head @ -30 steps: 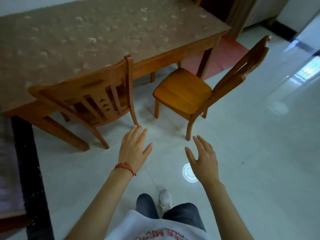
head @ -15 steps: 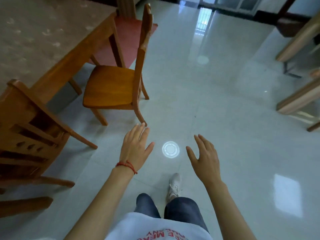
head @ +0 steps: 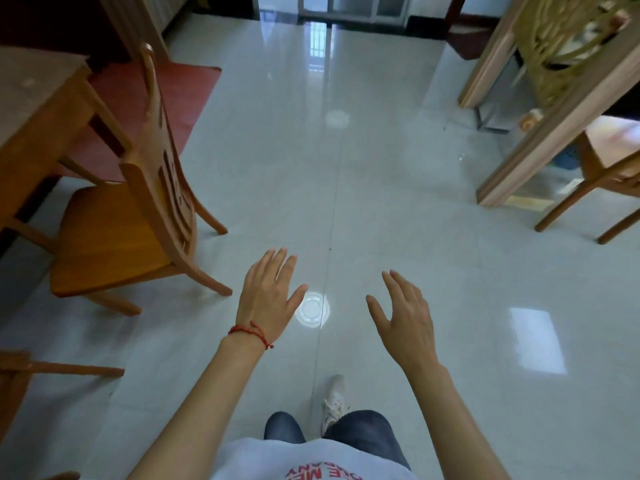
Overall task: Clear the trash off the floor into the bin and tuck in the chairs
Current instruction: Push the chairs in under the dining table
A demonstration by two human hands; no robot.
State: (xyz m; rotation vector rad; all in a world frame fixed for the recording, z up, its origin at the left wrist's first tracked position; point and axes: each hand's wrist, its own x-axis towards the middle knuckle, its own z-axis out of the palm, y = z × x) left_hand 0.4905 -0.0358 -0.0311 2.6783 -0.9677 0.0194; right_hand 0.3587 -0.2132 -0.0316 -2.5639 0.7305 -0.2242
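Note:
A wooden chair [head: 117, 233] stands at the left, pulled out from the wooden table [head: 38, 109], its back towards the open floor. Part of a second chair [head: 20, 375] shows at the lower left edge. My left hand [head: 270, 296], with a red string at the wrist, hovers palm down over the tiles with straight fingers and holds nothing. My right hand [head: 405, 317] hovers beside it, fingers relaxed and spread, also holding nothing. I see no trash on the visible floor. A round white glare spot [head: 311, 310] lies on the tiles between my hands.
Glossy pale tiles [head: 346, 168] stretch ahead to a glass door. A red mat [head: 166, 95] lies under the table's far end. At the right stand a light wooden frame [head: 554, 109] and another wooden seat [head: 609, 168]; a blue perforated thing [head: 568, 157] is partly hidden behind them.
The view has swung right, away from the table and towards the open floor and the door. Both hands stay out in front, open, holding nothing.

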